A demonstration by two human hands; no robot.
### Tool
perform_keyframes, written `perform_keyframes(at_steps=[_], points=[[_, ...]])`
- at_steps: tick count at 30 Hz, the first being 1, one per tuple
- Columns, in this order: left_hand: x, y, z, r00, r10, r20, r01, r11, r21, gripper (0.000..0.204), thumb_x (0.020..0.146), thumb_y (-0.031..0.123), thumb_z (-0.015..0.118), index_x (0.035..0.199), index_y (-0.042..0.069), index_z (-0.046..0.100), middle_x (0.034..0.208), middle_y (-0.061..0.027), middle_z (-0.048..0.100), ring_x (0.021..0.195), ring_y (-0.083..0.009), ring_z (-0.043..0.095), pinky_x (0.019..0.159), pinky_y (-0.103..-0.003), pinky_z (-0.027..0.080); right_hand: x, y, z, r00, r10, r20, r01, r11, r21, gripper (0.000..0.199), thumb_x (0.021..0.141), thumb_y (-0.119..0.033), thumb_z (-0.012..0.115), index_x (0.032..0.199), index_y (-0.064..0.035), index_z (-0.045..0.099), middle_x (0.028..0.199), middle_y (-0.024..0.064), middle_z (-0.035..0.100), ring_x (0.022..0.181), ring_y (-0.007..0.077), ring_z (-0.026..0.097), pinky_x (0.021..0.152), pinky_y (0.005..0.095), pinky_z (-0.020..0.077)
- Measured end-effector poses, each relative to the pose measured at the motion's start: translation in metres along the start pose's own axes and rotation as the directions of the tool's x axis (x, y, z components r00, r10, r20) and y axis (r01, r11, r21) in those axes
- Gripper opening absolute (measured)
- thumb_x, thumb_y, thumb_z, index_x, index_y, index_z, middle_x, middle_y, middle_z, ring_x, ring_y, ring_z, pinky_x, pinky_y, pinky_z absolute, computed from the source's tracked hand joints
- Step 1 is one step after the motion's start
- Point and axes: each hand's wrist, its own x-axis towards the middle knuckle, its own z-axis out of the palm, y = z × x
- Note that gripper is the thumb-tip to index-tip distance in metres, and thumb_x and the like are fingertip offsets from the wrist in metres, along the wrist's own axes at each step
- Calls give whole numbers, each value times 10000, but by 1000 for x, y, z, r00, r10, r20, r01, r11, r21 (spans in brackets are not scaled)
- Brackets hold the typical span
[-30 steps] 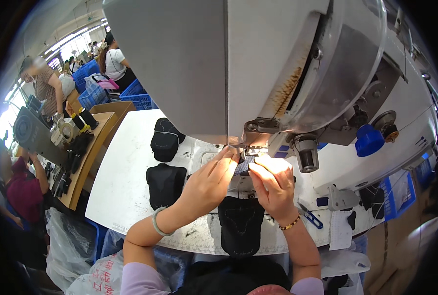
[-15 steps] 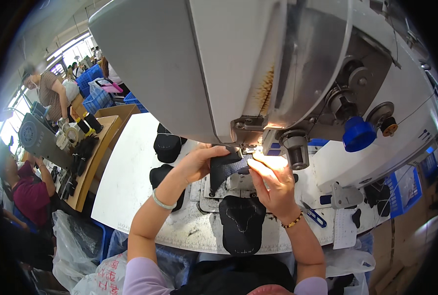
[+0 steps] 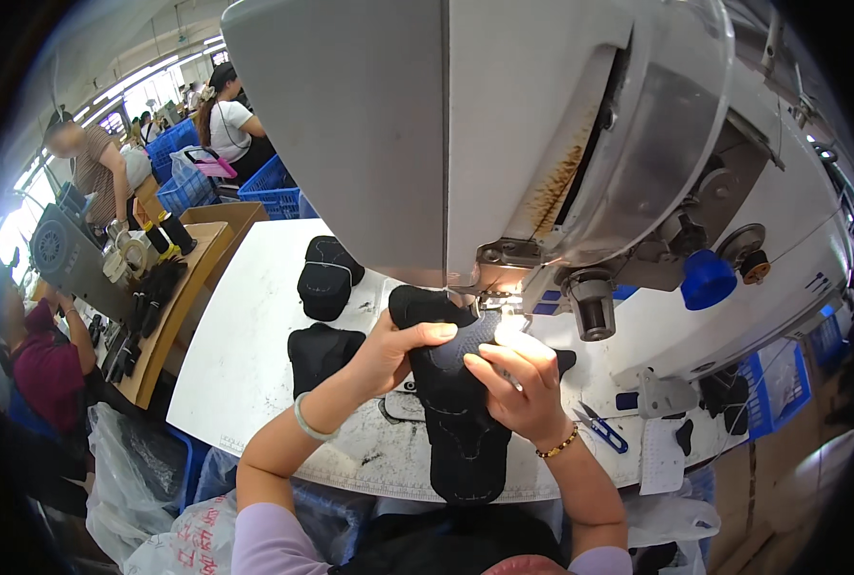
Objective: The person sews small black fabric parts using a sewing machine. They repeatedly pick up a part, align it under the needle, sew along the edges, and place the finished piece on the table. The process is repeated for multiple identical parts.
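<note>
Compared with half a second earlier, when a dark flap was seen hanging from the left hand (image 3: 384, 355), a soft black fabric piece (image 3: 437, 383) with a grey patterned panel (image 3: 472, 335) was now spread more fully toward the person, below the stitching head of the large white sewing machine (image 3: 350, 144). Its lower part was brought over, or close against, the flat black stitched piece (image 3: 470, 470) at the front edge of the white curved bench (image 3: 245, 355); whether the two were joined could not be told. The fabric piece was gripped by the left hand, with the thumb on top and the other fingers mostly hidden. The fingers of the right hand (image 3: 523, 379) were bent and rested on the panel; whether anything was pinched could not be told. It was judged that the piece was being turned or straightened rather than only pushed in, since more of its face was shown. The blue-handled snips (image 3: 604, 431) were left untouched beside the right wrist.
</note>
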Motion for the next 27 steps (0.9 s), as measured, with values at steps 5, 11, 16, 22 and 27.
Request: perform_keyframes(at_steps=[5,11,16,22,27], points=[[-5,0,7,999,29,-22,-30,999,-26,333,798,31,630,1118,-20,553,1067,-90,611,902,-137,621,784,-268,533,0,-2,-2,997,37,68,-40,998,51,313,749,-106,639,1057,-153,663,1095,-42,591,1021,119,559,862,266,383],[-3,-5,7,1000,26,-10,-26,995,-92,294,813,59,620,1089,-22,560,1021,-81,621,884,-140,624,777,-267,534,0,-1,-6,994,67,91,-71,997,37,315,747,-108,629,1053,-162,683,1109,-55,608,983,111,555,847,269,391],[-12,-17,10,993,96,-65,-88,989,117,300,808,84,650,1083,-4,571,948,-41,623,884,-111,591,767,-245,494,-6,13,-9,995,69,73,-74,994,76,249,707,-131,665,955,-105,680,1014,14,626,946,216,555,849,340,459],[-22,-17,35,978,191,-81,-151,923,355,334,842,145,675,1112,10,533,940,-25,615,848,-79,563,765,-224,463,-8,38,-12,953,275,124,-302,852,427,231,688,-82,712,915,-98,674,970,59,648,866,203,592,759,307,480],[-23,-28,47,945,280,-169,-207,913,351,335,837,144,679,1096,-7,529,923,-39,630,834,-84,580,744,-227,473,-11,43,-12,881,407,242,-456,591,665,229,690,-70,732,914,-75,683,1008,92,670,890,182,601,798,300,476]])
